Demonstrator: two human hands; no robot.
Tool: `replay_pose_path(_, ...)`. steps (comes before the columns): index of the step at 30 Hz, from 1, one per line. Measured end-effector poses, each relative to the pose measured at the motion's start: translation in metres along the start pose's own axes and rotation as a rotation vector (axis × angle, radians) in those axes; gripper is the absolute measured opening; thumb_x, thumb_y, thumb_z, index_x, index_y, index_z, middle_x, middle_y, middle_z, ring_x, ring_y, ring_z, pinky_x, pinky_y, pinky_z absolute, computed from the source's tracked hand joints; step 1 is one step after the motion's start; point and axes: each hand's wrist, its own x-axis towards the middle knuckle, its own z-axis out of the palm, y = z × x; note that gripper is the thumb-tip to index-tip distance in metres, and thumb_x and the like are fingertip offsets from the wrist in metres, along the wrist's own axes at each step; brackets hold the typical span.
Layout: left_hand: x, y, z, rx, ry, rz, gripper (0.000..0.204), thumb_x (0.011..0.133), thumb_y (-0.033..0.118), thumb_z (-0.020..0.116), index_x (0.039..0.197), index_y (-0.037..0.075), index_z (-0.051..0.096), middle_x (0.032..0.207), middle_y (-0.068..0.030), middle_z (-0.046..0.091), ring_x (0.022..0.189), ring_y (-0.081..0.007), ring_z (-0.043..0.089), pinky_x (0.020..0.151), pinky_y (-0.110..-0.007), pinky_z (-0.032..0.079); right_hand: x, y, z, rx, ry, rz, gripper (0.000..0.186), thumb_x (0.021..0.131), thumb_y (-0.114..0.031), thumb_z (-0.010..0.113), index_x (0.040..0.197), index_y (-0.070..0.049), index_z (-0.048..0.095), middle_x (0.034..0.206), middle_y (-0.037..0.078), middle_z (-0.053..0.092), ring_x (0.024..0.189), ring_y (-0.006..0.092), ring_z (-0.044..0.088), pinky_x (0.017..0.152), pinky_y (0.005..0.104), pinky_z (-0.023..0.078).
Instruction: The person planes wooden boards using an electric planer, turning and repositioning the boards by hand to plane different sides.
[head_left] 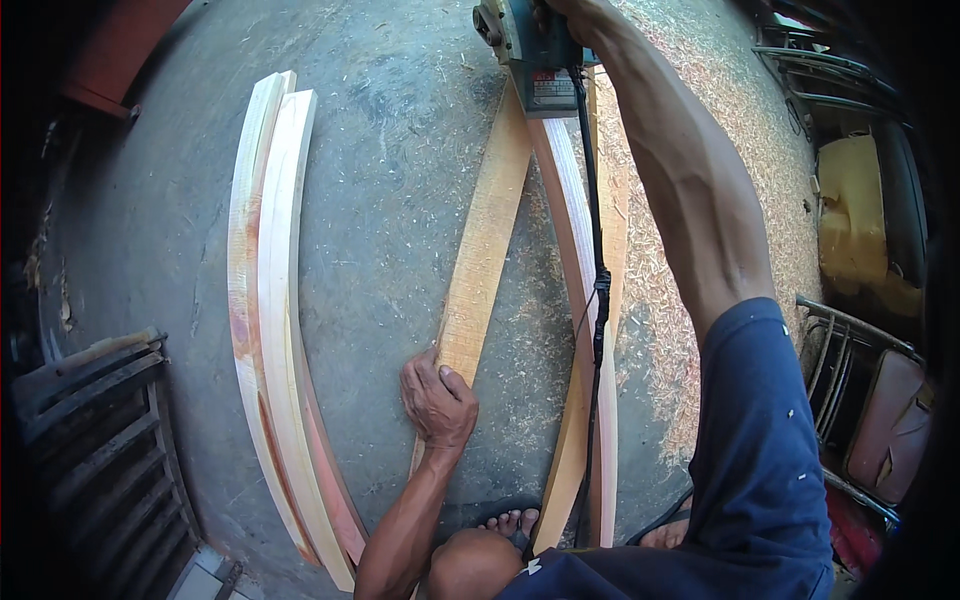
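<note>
At the top edge, my right hand (578, 10) is closed on the handle of a teal electric planer (548, 75), partly cut off by the picture's rim. The planer rests over the far ends of the boards in the middle. My left hand (437, 400) grips a flat wooden plank (488, 240) near its close end, thumb along its upper face. That plank slants away toward the planer. Just right of it, a pale wooden strip (566, 220) runs from under the planer toward my feet. A black power cord (598, 270) hangs from the planer across the strips.
Several pale timber strips (285, 200) lie together on the concrete floor (390, 150) at left. Wood shavings (680, 330) cover the floor at right. A slatted wooden piece (110, 450) stands at lower left. Metal-framed chairs and a yellow cushion (852, 205) line the right side.
</note>
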Motion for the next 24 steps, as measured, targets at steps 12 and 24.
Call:
replay_pose_path(12, 0.003, 0.003, -0.003, -0.022, 0.010, -0.018, 0.029, 0.089, 0.010, 0.050, 0.115, -0.003, 0.056, 0.109, -0.0224, 0.057, 0.105, -0.0418, 0.056, 0.094, -0.050, 0.044, -0.093, 0.039, -0.010, -0.291, 0.274, 0.033, 0.017, 0.082, -0.013, 0.065, 0.073, 0.001, 0.063, 0.063, 0.008, 0.060, 0.051, 0.0158, 0.057, 0.049, 0.0309, 0.047)
replay_pose_path(24, -0.002, -0.001, 0.004, -0.065, 0.045, -0.022, 0.028, 0.089, 0.011, 0.050, 0.114, 0.000, 0.056, 0.108, -0.0207, 0.057, 0.108, -0.0405, 0.055, 0.096, -0.051, 0.044, -0.323, 0.073, -0.001, -0.294, 0.375, 0.285, 0.019, 0.083, -0.015, 0.062, 0.069, -0.002, 0.062, 0.058, 0.004, 0.058, 0.049, 0.0124, 0.054, 0.048, 0.0311, 0.043)
